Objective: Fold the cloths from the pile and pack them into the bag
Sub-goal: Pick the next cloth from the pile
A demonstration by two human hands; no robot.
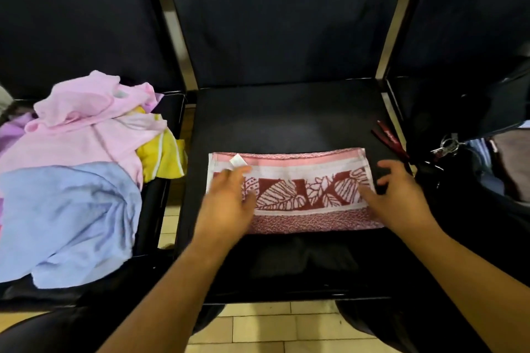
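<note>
At left, the loose pink, blue and yellow cloth pile [83, 157] overhangs its seat and could slip. The left hand [229, 198], fingers straight, rests on the folded maroon-and-pink leaf-print towel [301, 195] on the black middle seat [286, 120]; the right hand [397, 195], fingers spread, sits at its end. Uneven lifting could undo the fold. The dark bag [487, 106] is cropped; I can't see its mouth.

towel [298, 195] x1; hands [229, 200] [401, 198] x2; chairs [286, 123] [86, 23] [473, 23] x3

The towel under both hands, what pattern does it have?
The towel has a dark red leaf print on white between pink bands; head view.
</note>
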